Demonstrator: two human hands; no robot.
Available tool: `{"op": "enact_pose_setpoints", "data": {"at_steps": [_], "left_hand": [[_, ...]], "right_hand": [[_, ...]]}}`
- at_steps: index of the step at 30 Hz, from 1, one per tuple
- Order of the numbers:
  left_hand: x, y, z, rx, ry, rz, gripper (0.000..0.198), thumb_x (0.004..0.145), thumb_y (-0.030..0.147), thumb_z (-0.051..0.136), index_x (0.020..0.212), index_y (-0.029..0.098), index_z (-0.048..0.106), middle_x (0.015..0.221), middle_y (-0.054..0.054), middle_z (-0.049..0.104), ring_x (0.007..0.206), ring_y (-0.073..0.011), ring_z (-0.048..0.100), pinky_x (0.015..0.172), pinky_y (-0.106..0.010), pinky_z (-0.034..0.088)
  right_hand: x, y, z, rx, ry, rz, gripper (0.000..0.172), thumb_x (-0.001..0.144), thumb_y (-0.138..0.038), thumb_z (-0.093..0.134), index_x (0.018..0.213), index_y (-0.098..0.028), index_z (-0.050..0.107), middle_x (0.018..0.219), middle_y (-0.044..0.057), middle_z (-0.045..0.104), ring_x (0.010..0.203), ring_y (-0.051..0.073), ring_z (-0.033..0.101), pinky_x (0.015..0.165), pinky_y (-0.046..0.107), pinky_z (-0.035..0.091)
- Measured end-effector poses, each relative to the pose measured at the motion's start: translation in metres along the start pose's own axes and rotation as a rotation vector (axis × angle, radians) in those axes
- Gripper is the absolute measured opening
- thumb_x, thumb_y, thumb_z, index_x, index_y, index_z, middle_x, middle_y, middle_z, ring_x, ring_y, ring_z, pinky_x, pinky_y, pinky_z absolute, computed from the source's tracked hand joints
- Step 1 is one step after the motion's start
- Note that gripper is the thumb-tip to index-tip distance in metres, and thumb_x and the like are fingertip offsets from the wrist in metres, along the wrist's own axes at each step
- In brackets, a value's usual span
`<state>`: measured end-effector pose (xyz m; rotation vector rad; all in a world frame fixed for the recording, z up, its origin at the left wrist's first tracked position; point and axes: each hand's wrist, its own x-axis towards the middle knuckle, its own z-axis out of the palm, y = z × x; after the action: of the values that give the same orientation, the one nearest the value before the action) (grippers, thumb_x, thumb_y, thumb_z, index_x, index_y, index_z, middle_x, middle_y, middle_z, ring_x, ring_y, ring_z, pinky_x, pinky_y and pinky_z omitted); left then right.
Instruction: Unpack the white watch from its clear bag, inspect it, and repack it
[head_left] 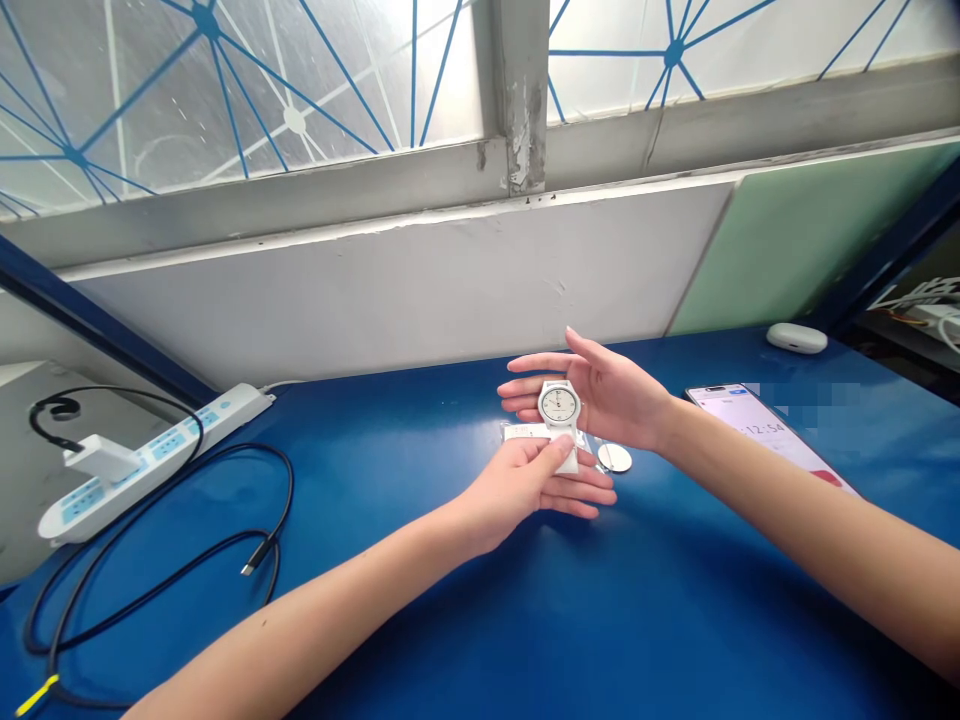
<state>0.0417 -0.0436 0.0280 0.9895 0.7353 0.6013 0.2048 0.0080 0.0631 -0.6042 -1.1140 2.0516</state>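
The left hand (529,480) is pinching the pale strap (571,463) of a white watch (559,404) near the centre of the frame, its thumb pressing in front and its other fingers spreading behind; the dial is facing the camera. The right hand (619,398) is hovering at the watch's right, its fingers stretching out wide behind the case; I cannot tell whether they are touching it. A white disc (616,458) is lying on the blue counter (420,430) just right of the left fingertips. The step in hand appears to be showing or handling the watch between both hands. The next move seems to be calling for a steady left pinch, with the right fingers narrowing gently should they be taking the case.
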Motion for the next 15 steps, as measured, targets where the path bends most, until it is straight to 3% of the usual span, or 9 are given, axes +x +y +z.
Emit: {"op": "enact_pose_setpoints", "data": {"at_steps": [9,12,15], "left_hand": [[0.0029,0.0019,-0.0039,-0.06,0.033,0.001,0.035,0.096,0.043,0.059,0.1,0.009,0.067,0.098,-0.018,0.074,0.091,-0.0251,0.073,0.085,-0.037,0.056],[0.0033,0.0025,-0.0034,-0.072,0.05,0.002,0.035,0.095,0.042,0.059,0.101,0.009,0.067,0.098,-0.018,0.074,0.092,-0.0255,0.073,0.087,-0.038,0.055],[0.0025,0.007,-0.0026,-0.029,0.093,-0.003,0.036,0.094,0.044,0.06,0.097,0.009,0.068,0.097,-0.018,0.074,0.089,-0.0258,0.073,0.084,-0.039,0.056]], "right_hand": [[0.0004,-0.0007,-0.0032,0.069,0.093,0.012,0.057,0.099,-0.056,0.031,0.11,-0.015,0.07,0.108,0.013,0.074,0.098,0.024,0.07,0.095,0.04,0.05],[0.0006,0.0002,-0.0035,0.014,0.093,-0.008,0.056,0.098,-0.057,0.034,0.105,-0.016,0.072,0.105,0.012,0.075,0.097,0.024,0.07,0.094,0.04,0.051],[0.0021,0.0039,-0.0027,-0.143,0.149,-0.053,0.043,0.095,-0.053,0.049,0.103,-0.018,0.073,0.105,0.011,0.074,0.096,0.024,0.069,0.09,0.038,0.053]]}}
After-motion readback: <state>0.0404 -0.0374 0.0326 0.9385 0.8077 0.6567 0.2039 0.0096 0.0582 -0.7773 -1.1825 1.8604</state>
